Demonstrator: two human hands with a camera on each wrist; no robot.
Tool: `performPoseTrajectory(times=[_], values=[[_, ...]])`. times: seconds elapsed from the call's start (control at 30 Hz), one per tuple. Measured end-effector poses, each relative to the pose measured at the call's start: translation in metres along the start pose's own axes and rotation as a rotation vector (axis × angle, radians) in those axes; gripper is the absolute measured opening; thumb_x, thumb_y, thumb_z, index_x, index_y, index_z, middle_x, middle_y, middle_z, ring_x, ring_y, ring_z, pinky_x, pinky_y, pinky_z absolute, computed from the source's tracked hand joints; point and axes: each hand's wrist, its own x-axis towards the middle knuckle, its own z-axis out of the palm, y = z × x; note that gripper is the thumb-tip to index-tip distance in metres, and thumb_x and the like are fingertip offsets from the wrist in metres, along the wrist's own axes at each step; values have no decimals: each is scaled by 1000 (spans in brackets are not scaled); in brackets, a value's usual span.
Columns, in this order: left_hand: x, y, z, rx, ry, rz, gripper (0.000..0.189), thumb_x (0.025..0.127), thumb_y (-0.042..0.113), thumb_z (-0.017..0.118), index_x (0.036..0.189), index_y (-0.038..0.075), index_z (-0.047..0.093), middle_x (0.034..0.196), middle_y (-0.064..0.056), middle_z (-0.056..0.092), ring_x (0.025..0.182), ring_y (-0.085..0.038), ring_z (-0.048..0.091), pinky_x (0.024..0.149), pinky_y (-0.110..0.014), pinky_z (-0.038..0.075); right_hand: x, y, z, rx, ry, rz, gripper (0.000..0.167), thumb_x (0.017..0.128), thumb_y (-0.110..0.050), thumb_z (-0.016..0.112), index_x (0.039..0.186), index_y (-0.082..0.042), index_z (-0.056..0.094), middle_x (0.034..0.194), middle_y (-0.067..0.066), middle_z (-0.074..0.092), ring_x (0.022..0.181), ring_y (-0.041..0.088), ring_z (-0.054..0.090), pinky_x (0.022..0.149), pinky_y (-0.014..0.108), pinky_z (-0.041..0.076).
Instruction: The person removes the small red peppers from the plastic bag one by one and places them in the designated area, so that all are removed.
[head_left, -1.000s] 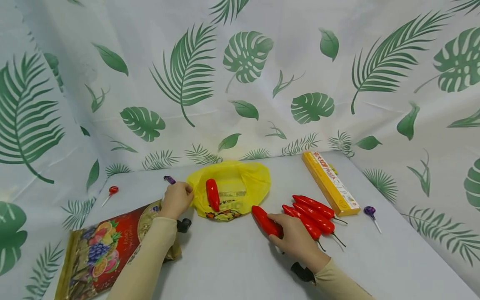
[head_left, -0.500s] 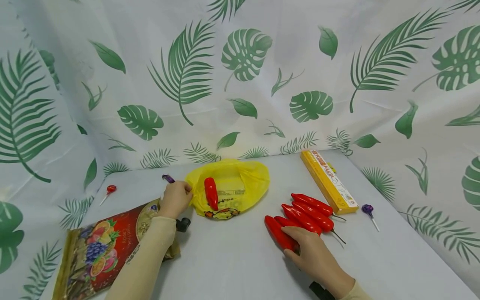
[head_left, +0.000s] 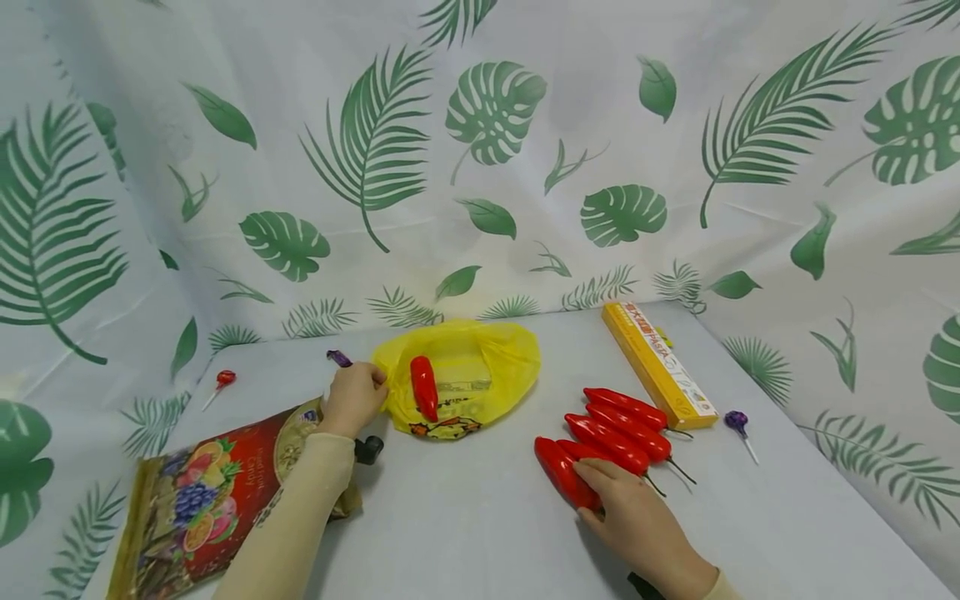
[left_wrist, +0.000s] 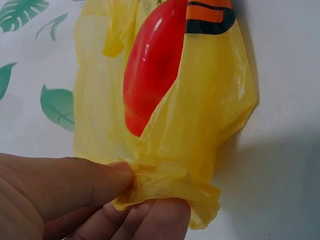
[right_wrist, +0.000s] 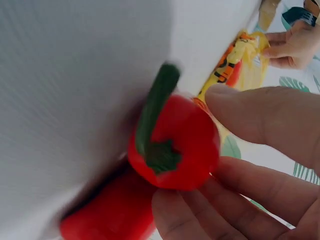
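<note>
My left hand (head_left: 358, 402) pinches the gathered edge of a yellow plastic bag (left_wrist: 200, 130) between thumb and fingers. The bag (head_left: 521, 354) lies mouth open, with a red chili pepper (head_left: 424, 387) and a flat boxy item (head_left: 465, 385) in it. On the right, my right hand (head_left: 637, 517) holds a red chili pepper (head_left: 566, 473) against the table, thumb on one side and fingers on the other. Its green stem (right_wrist: 157, 110) faces the right wrist camera. Several other red chili peppers (head_left: 626, 429) lie side by side just beyond it, one touching it.
A large red and gold candy bag (head_left: 217, 500) lies under my left forearm. A yellow pasta box (head_left: 660, 367) stands at the back right, a purple lollipop (head_left: 737, 420) beside it. At the back left are a red lollipop (head_left: 225, 377) and a purple sweet (head_left: 339, 358).
My right hand has carried its chili pepper from near the bag to the right, beside the other peppers, where it now lies. The left hand stays on the bag.
</note>
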Motion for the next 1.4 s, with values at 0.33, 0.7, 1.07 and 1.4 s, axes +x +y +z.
performPoseTrajectory(times=[0.33,0.7,1.07,1.4], values=[[0,-8,-4,7,27,-3,17,91,12,72,104,3,79,100,-14,78,86,-29,71,77,-45,60,42,-9,-4,185,30,-90,62,79,-23,91,136,-10,69,130,7,74,117,26,69,92,46,62],[2,-5,-3,0,12,-44,20,94,15,71,109,3,78,108,-14,79,88,-26,72,75,-43,61,119,-71,27,436,5,-131,57,87,-17,84,139,-5,65,137,15,70,114,35,73,95,47,61],[1,-2,-1,-24,22,-11,19,94,12,71,107,0,77,106,-16,79,87,-26,72,78,-40,62,189,-116,70,435,-104,-78,71,88,-23,84,150,-6,53,144,16,64,118,31,68,101,46,59],[0,-2,-1,-39,17,-5,18,94,11,71,106,-1,77,105,-18,78,82,-24,72,72,-36,62,216,-138,91,377,-87,-52,75,84,-25,87,147,0,54,136,18,68,114,32,64,106,47,55]])
